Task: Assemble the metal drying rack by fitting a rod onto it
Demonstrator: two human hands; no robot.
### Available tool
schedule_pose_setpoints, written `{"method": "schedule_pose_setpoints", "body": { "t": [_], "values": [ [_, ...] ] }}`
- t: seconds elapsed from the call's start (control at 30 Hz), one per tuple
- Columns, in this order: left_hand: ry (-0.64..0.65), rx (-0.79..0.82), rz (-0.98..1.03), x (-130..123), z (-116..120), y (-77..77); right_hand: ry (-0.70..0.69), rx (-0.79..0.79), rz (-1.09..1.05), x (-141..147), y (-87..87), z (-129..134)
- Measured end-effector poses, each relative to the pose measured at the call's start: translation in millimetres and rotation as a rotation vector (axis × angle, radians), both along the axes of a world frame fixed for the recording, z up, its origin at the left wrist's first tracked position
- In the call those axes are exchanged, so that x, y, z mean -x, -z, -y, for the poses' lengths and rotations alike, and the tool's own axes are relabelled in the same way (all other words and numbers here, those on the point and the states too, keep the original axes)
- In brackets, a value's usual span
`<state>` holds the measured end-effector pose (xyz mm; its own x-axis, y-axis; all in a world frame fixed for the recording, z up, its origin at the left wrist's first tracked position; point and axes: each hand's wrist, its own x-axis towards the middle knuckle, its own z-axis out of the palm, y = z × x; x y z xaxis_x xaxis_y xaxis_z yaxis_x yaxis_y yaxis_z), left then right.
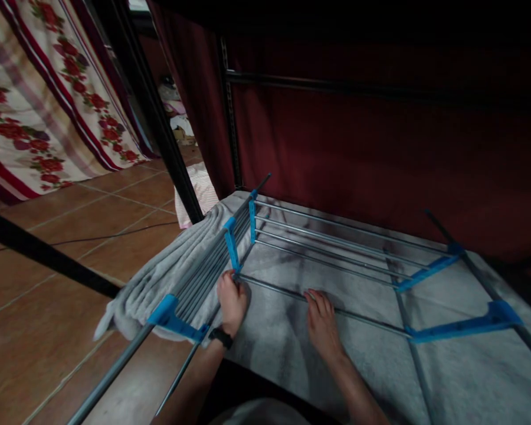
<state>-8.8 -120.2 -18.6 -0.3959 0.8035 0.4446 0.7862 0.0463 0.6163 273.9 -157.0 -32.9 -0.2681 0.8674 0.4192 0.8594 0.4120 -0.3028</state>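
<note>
A partly assembled rack of grey metal rods and blue plastic brackets, like a clothes drying rack, lies on a grey blanket [283, 348]. My left hand [232, 300], with a black band on its wrist, is closed at the left end of the front rod [274, 287], just below a blue bracket [232, 245]. My right hand [322, 319] has its fingertips curled over the same rod near its middle. That rod's right end meets a long blue bracket [464, 326]. Several parallel rods [331, 251] span behind it, and a further bundle of rods [203, 283] stands to the left.
Black metal posts [159, 118] and a crossbar [336, 84] frame the bed-like surface. A dark red curtain [380, 153] hangs behind. On the left are a tiled floor [128, 195], a dark cable [115, 235] and a floral curtain [57, 94].
</note>
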Motion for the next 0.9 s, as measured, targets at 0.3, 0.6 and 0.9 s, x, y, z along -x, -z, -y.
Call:
{"method": "schedule_pose_setpoints", "body": {
  "t": [0.3,0.6,0.9],
  "values": [
    [-0.03,0.276,-0.145,17.8,-17.1,-6.6,-0.138,0.277,0.244,60.2,-23.7,-36.8],
    [0.016,0.292,-0.132,29.3,-22.9,-4.3,-0.154,0.403,0.316,61.1,-27.8,-45.7],
    [-0.011,0.324,-0.099,29.6,-26.5,-6.1,-0.164,0.409,0.314,61.8,-28.3,-47.4]
  ]
}}
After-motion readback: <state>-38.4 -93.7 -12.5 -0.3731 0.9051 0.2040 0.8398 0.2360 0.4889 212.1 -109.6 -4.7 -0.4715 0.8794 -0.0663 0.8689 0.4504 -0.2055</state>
